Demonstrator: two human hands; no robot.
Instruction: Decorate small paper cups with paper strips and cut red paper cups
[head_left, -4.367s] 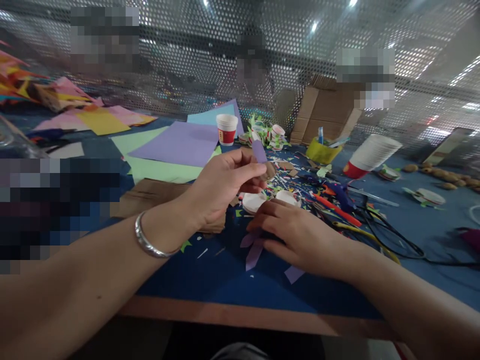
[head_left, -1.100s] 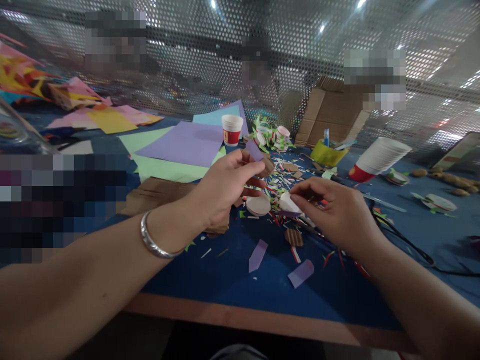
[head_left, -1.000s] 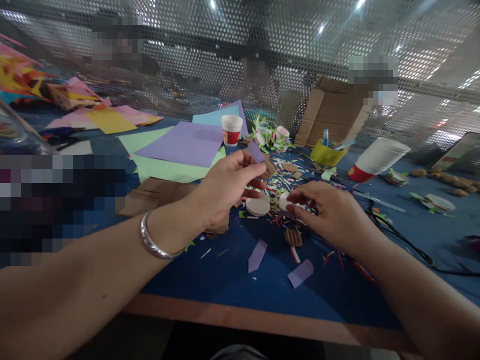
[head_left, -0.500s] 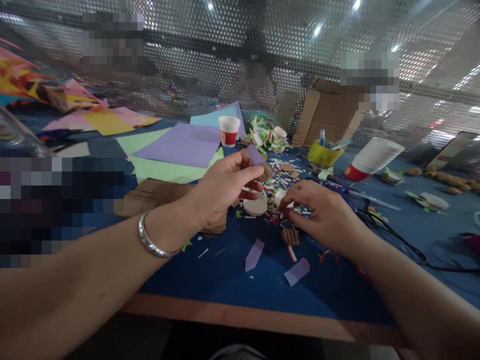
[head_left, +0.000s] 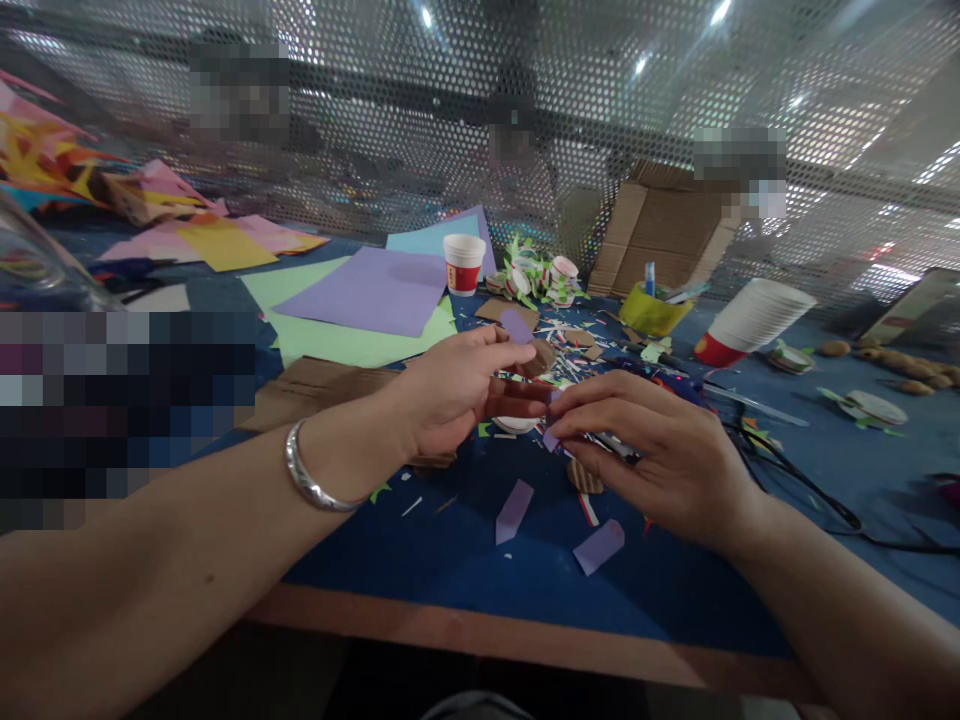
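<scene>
My left hand (head_left: 469,385) pinches a small purple paper tab (head_left: 516,325) between thumb and fingers. A round brown cardboard piece (head_left: 541,358) shows just past the thumb tip, and how it is held is partly hidden. Close by, the fingertips of my right hand (head_left: 649,440) are closed on another purple paper piece (head_left: 552,438), near the left hand's lower fingers. Beneath the hands lies a white paper disc (head_left: 516,424), partly covered. Two more purple tabs, one pointed (head_left: 514,512) and one with a rounded end (head_left: 599,547), lie on the blue table in front.
Paper scraps (head_left: 562,340) are scattered behind the hands. Purple sheets (head_left: 367,290) lie over green paper, beside a red-and-white paper cup (head_left: 464,265). Stacked cups (head_left: 757,320), a yellow holder (head_left: 655,311) and a black cable (head_left: 802,480) are to the right. Cardboard (head_left: 322,390) is at left.
My right hand has moved slightly closer to the left hand and now shows a purple piece at its fingertips. My left hand has lowered a little with its tab. The view shifted slightly.
</scene>
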